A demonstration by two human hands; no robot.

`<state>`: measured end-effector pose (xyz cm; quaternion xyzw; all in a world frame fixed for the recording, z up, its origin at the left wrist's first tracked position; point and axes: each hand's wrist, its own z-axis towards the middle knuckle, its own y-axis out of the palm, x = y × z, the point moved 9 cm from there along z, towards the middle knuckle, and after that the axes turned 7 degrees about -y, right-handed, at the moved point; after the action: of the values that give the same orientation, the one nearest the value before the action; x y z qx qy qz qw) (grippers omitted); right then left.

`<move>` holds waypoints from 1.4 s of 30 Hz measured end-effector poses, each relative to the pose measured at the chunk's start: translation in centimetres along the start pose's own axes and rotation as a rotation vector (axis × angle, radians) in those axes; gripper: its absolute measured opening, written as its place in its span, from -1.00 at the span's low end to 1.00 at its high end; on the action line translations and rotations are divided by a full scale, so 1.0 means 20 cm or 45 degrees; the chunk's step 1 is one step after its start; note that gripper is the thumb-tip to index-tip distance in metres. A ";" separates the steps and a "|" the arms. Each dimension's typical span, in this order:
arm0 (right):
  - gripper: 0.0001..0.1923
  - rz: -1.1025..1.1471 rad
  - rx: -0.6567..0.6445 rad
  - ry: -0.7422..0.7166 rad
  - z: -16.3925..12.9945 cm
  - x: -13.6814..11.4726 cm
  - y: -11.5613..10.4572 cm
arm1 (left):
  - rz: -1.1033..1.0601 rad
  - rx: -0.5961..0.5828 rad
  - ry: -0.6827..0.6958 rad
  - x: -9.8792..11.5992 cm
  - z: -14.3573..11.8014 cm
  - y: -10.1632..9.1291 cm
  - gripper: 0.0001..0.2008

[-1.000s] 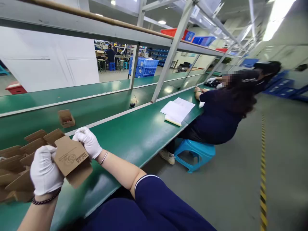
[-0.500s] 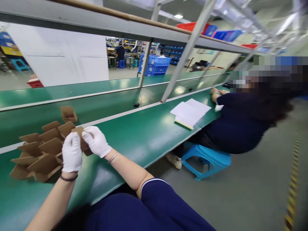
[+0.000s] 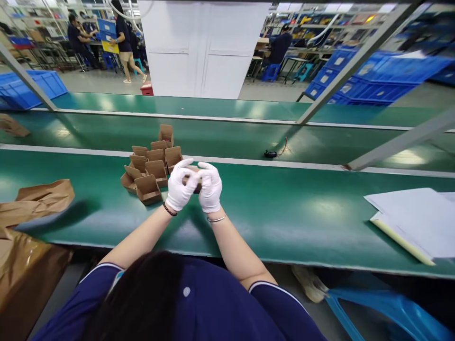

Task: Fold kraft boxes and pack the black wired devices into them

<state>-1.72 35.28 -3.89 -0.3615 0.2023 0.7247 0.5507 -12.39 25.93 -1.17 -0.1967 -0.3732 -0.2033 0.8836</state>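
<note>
White cloth gloves on left hand (image 3: 180, 188) and right hand (image 3: 210, 187) pinch a matt brown cardboard box (image 3: 191, 180), more matt cardboard boxes (image 3: 151, 166) just left, glossy green bench top (image 3: 284, 208) underneath.

On the worktop (image 3: 284, 213), a cluster of folded boxes (image 3: 151, 168) sits just left of both hands, crumpled paper (image 3: 35, 201) lies far left, and paper sheets (image 3: 415, 220) far right.

The single head-worn camera looks forward and steeply down, close over the green bench (image 3: 284, 213) and, beyond it, the factory floor.
</note>
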 end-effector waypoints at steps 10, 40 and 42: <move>-0.26 0.745 -0.362 0.766 -0.20 0.20 0.17 | 0.059 0.042 -0.069 -0.15 -0.15 0.05 -0.16; -0.62 -1.452 -0.874 0.382 0.75 1.18 -0.59 | 0.224 -0.477 -0.011 0.00 -0.42 0.20 -0.54; -0.57 -1.406 -0.763 0.185 0.67 0.99 -0.52 | -0.040 -0.600 -0.325 -0.03 -0.38 0.35 -0.59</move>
<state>1.46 60.62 -8.76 -0.5994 -0.1890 0.3323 0.7032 -4.91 28.21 -7.89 -0.4151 -0.4269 -0.2717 0.7560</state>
